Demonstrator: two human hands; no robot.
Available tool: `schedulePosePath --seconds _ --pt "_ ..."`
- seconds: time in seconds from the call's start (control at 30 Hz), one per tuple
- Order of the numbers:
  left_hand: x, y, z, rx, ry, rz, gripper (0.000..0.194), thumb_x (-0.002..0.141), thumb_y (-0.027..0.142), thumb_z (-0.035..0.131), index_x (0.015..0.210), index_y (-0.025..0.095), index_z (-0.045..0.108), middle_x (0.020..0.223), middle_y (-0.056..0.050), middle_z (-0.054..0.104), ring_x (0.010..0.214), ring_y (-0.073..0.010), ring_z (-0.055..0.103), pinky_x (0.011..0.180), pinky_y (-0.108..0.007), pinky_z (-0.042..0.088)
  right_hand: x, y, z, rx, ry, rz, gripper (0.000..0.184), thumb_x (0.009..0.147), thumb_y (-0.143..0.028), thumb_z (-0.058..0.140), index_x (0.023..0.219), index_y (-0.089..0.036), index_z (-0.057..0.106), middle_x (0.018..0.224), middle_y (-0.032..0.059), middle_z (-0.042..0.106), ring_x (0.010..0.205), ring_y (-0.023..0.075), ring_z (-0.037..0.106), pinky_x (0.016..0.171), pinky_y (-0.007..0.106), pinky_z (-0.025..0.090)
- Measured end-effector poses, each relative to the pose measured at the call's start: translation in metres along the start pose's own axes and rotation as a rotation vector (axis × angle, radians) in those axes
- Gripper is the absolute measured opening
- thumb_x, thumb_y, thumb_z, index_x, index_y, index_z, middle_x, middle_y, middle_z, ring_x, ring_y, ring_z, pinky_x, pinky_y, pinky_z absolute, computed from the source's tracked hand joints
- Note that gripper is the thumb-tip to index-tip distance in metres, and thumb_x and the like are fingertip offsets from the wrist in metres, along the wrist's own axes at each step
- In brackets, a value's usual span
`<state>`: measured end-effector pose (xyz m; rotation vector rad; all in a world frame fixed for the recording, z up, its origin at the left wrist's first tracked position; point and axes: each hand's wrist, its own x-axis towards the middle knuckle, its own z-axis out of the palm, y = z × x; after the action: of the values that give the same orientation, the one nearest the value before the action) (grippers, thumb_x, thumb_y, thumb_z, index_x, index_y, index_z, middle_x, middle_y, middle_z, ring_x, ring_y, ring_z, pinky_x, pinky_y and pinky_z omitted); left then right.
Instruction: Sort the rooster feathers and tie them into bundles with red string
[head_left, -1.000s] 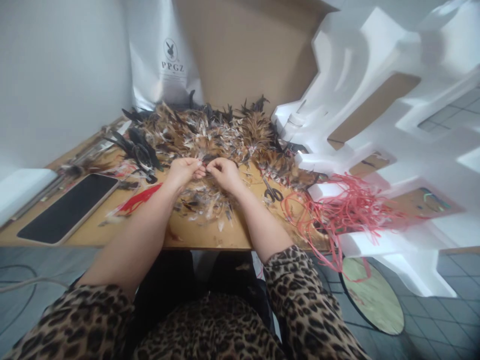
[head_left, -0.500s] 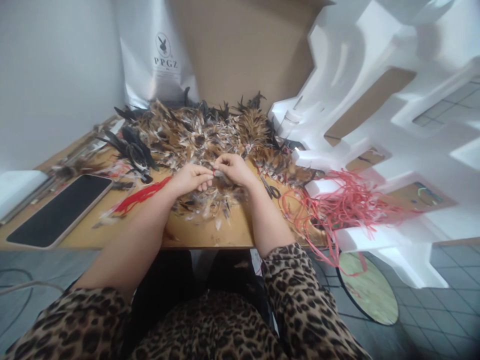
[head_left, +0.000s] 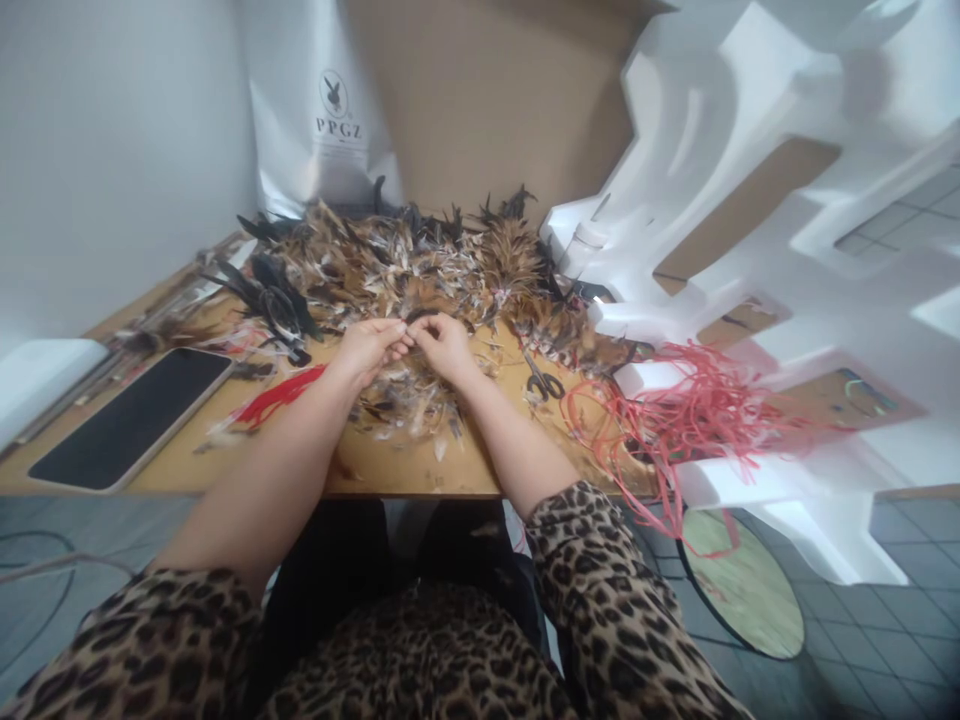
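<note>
Observed left hand (head_left: 371,350) and right hand (head_left: 442,345) brought together over the middle of the table (head_left: 420,475), fingertips meeting. Found both closed in a fine pinch between thumb and fingers, neither clenched nor released. Cannot confirm any item between the fingertips, owing to small size and blur. Located main heap of feathers (head_left: 427,270), brown, black and whitish, directly beyond the hands, spread across the rear of the table. Recorded loose fluff (head_left: 405,410) just below the hands on the near side, scattered on the tabletop. Noted black plumes (head_left: 274,300) at the left end of the heap, and red strips (head_left: 277,395) lying near the left forearm. Logged phone (head_left: 135,420), dark screen upward, flat at the left near the front edge. Found scissors (head_left: 544,382) on the table, well to the right of the right hand, handles toward the front. Recorded tangle of red ribbon (head_left: 697,400) farther right, over white foam (head_left: 712,480) and partly hanging past the table edge. Noted silver bag (head_left: 322,150) upright behind the heap, beside brown cardboard (head_left: 502,100). Sighted round green disc (head_left: 742,585) with dark rim, low at the right, below table level.
</note>
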<state>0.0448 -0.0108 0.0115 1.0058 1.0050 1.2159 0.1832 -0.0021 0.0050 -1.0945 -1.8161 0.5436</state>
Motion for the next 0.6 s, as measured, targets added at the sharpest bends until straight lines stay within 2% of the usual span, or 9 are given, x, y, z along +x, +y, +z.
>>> schedulePosePath --seconds 0.13,0.23,0.33,0.5,0.6 --pt "0.003 -0.004 0.000 0.143 0.048 0.069 0.007 0.068 0.016 0.063 0.067 0.009 0.064 0.054 -0.001 0.061 0.041 -0.0056 0.051 0.042 -0.016 0.040 -0.005 -0.009 0.000 -0.229 0.018 -0.052 0.018 0.082 -0.025 0.048 0.074 -0.016 0.061 0.076 0.0030 0.061 0.077 0.0139 0.053 0.074 0.025 0.039" --pt "0.004 -0.005 -0.001 0.305 0.054 0.112 0.008 0.071 0.015 0.060 0.065 0.010 0.063 0.050 -0.001 0.059 0.038 -0.0070 0.051 0.041 -0.018 0.041 -0.008 -0.019 -0.008 -0.421 -0.080 -0.085 0.019 0.084 -0.026 0.046 0.076 -0.017 0.060 0.080 0.0042 0.060 0.081 0.0157 0.053 0.076 0.027 0.037" --pt "0.003 -0.006 -0.002 0.457 0.003 0.112 0.009 0.071 0.015 0.059 0.064 0.011 0.064 0.048 0.000 0.058 0.037 -0.0073 0.051 0.040 -0.017 0.041 -0.008 -0.027 -0.018 -0.577 -0.161 -0.127 0.019 0.084 -0.030 0.048 0.079 -0.017 0.061 0.086 0.0065 0.060 0.087 0.0187 0.053 0.079 0.031 0.035" --pt "-0.002 -0.003 -0.005 0.565 -0.139 0.061 0.016 0.071 0.019 0.061 0.057 0.012 0.063 0.047 -0.003 0.059 0.036 -0.0077 0.050 0.038 -0.017 0.040 -0.005 -0.027 -0.031 -0.521 -0.187 -0.129 0.016 0.082 -0.027 0.050 0.077 -0.017 0.062 0.086 0.0061 0.061 0.085 0.0169 0.053 0.078 0.029 0.035" --pt "-0.008 0.002 -0.004 0.581 -0.318 0.018 0.018 0.069 0.021 0.064 0.053 0.013 0.063 0.045 -0.004 0.058 0.036 -0.0078 0.050 0.036 -0.016 0.038 -0.002 -0.020 -0.040 -0.367 -0.276 -0.095 0.015 0.077 -0.025 0.055 0.070 -0.015 0.062 0.077 0.0038 0.062 0.076 0.0140 0.052 0.074 0.027 0.037"
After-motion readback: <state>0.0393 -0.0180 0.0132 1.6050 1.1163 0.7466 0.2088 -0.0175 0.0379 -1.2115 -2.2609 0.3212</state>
